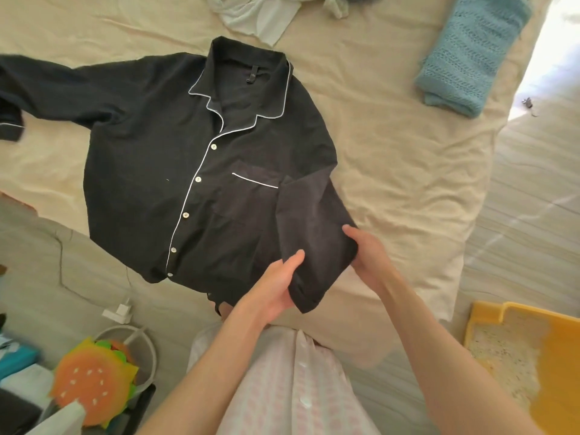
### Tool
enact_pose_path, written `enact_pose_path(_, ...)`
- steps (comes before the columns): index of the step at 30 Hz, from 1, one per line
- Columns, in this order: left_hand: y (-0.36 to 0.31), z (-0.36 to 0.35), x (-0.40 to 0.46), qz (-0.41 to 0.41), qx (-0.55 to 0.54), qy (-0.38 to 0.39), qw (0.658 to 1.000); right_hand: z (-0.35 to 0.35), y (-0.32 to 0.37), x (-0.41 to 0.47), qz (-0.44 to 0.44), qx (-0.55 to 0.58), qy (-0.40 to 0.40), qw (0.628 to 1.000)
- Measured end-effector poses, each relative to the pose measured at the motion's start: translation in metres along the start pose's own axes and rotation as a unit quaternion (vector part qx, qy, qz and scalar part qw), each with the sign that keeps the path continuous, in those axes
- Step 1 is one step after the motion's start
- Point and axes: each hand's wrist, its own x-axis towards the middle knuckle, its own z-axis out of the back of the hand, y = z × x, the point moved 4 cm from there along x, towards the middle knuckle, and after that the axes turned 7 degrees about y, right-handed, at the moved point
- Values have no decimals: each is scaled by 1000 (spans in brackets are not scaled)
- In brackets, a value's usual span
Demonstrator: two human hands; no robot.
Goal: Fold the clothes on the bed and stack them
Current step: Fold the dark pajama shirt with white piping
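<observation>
In the head view, a black pajama shirt (188, 171) with white piping lies face up and buttoned on the bed (392, 158), its collar pointing away from the person. One sleeve stretches out flat toward the left edge of the view. The other sleeve (314, 240) is folded in over the chest pocket side, and both hands hold its cuff end just above the sheet. The left hand (276, 287) cups the sleeve from below with the thumb on top; the right hand (367, 255) grips its outer edge, fingers curled under the cloth.

The step in hand looks like the sleeve fold on the first side. Next, this sleeve probably needs laying flat along the body, then the far sleeve brought in likewise.

A folded blue knit (470, 54) sits well apart at the bed's far corner, likely the stack's start; a pile of pale clothes (260, 14) waits beyond the collar.
</observation>
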Motion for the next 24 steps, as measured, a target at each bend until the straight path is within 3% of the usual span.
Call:
enact_pose_path(3, 10, -24, 1, -3, 53, -2, 999, 35, 33, -27, 73, -144, -143, 977)
enact_pose_path(8, 21, -105, 9, 33, 41, 124, 991, 85, 104, -77, 179, -328, -294, 880)
enact_pose_path(10, 25, -128, 14, 35, 32, 147, 988, 93, 123, -79, 177, -364, -294, 866)
enact_pose_path(12, 27, -138, 19, 40, -21, 153, 987, 97, 130, -75, 142, -384, -260, 874)
enact_pose_path(17, 28, -121, 22, 38, -74, 121, 989, 107, 99, -75, -48, -394, -121, 910)
enact_pose_path(19, 29, -114, 25, 28, -72, 94, 993, 112, 87, -78, -66, -395, -84, 913)
enact_pose_path(21, 37, -113, 27, 40, -29, 67, 997, 119, 87, -79, -24, -390, -125, 912)
enact_pose_path(24, 52, -131, 30, 76, 42, 71, 994, 132, 101, -81, 47, -435, -244, 865)
